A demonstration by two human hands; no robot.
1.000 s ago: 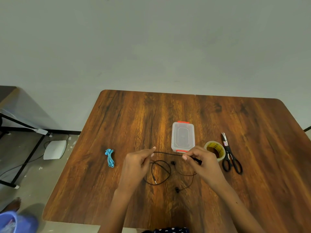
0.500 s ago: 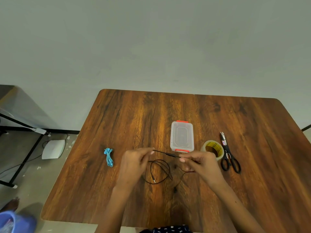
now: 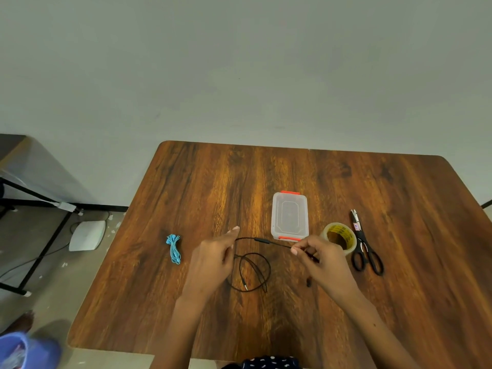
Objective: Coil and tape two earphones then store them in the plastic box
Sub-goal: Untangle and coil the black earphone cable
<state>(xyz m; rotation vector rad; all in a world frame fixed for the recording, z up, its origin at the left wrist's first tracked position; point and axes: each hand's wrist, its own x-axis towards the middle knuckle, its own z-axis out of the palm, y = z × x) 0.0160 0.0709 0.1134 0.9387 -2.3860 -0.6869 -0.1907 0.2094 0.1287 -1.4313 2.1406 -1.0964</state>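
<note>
A person's left hand [image 3: 213, 258] and right hand [image 3: 319, 259] each pinch a black earphone [image 3: 253, 272] cord, stretching a short span with its inline remote between them above a wooden table [image 3: 372, 315]. Slack loops lie on the table below, at six o'clock from the closed plastic box [image 3: 289, 215]. A blue earphone [image 3: 174, 249], already bundled, lies at nine o'clock from the hands. Tape [image 3: 339, 237] and scissors [image 3: 366, 249] sit at three o'clock. The cord looks light, limp and springy; it is best pinched near the loops' crossing so the coil holds.
</note>
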